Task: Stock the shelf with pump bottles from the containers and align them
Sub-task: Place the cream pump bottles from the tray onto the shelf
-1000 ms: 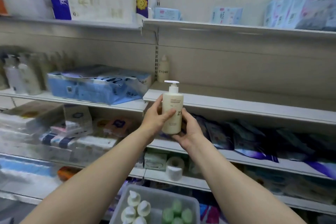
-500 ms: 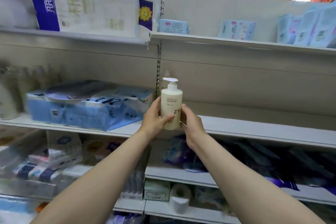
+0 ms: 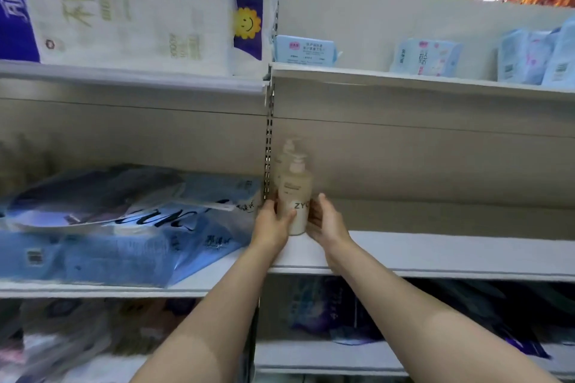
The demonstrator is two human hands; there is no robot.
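both hands, left hand (image 3: 272, 221) and right hand (image 3: 323, 221), clasp the rigid, slick cream pump bottle (image 3: 294, 196) mid-body (likely full, hefty).

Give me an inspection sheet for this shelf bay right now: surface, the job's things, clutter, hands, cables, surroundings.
Surface: white shelf, bare to the right of the bottles.
Job's things: cream pump bottle upright at the shelf's left end; second pump bottle right behind it, blurred.
Clutter: blue tissue pack lying on the neighbouring shelf to the left.
Hands: left hand and right hand hold the front bottle from either side.
Cables: nothing seen.
Surroundings: toilet paper packs above left, light blue packets on the upper right shelf, dark packets below.
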